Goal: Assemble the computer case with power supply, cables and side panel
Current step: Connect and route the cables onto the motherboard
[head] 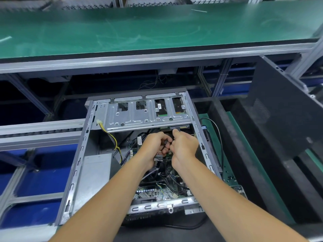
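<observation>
Case [76, 165] lies open side up, just below me. Both my hands are inside it, over the board [158, 191], under the drive cage [145, 114]. Left hand [153, 147] curled round a thin black cable [165, 143]; right hand [183, 147] clenched beside it, thumb up. It seems to pinch the same cable's end, but my knuckles hide the plug.

Cable is light and limp and will flop; take it at the stiff plug, not the wire. Pins are likely fragile, so push straight. The power supply [96, 172] sits at the left wall. The side panel [283, 109] stands well apart, right.
</observation>
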